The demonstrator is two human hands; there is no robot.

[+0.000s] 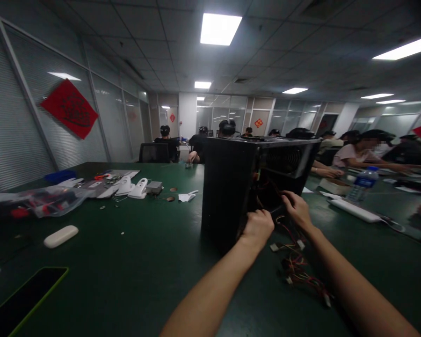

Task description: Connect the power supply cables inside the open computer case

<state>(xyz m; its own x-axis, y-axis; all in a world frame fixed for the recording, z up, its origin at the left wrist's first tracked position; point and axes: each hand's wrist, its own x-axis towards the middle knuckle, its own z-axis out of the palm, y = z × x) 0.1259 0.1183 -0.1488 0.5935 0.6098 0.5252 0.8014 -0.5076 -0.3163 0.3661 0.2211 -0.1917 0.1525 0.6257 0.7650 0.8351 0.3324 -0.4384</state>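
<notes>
A black computer case (228, 187) stands upright on the green table, its open side partly facing me. My left hand (259, 225) is closed in a fist at the lower part of that opening; what its fingers grip is hidden. My right hand (296, 209) reaches to the opening's right side with fingers bent together, and I cannot make out what is between them. The inside of the case is dark. A bundle of coloured power cables (296, 267) with white connectors spills out below my hands onto the table.
Left on the green table (133, 271) lie a phone (28, 299), a white oblong case (61, 237), a clear plastic bag (63, 199) and white handheld devices (138, 188). To the right are a water bottle (363, 184) and a white bar (354, 209). Several people sit beyond.
</notes>
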